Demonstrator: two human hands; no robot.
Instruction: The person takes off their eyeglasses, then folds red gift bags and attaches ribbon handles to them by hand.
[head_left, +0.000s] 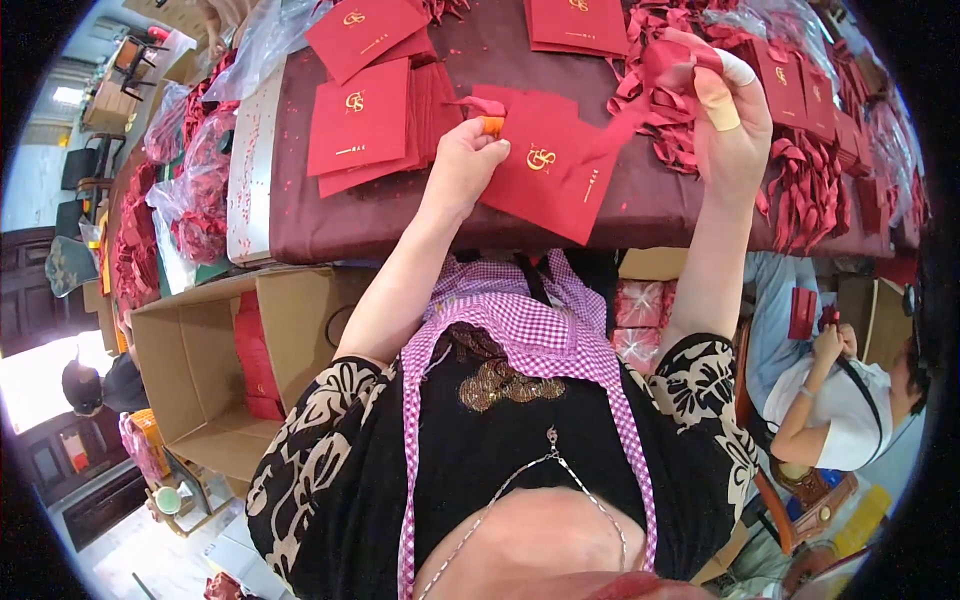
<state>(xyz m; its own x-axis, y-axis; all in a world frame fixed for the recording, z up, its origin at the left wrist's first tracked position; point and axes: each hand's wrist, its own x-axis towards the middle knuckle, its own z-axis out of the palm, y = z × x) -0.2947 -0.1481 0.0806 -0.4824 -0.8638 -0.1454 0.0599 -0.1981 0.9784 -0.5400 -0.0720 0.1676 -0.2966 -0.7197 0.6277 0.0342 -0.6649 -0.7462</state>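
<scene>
A flat red paper bag (566, 200) with gold print lies tilted at the table's near edge. My left hand (468, 165) is closed on its upper left corner, where a bit of red ribbon sticks out; an orange band circles one finger. To the right, my right hand (728, 115) is raised and closed on a red ribbon (680, 68), with pale covers on its thumb and a finger. A blurred strip of ribbon trails from there toward the bag. Beside my left hand sit stacked red bags (360, 118), and more ribbons (668, 130) lie under my right hand.
A dark red cloth (310, 215) covers the table. More bags with hanging ribbons (805, 190) stand at the right. Clear plastic bags (190, 205) lie at the left. Below is an open cardboard box (205, 360) holding red items. A person (835, 400) sits at the right.
</scene>
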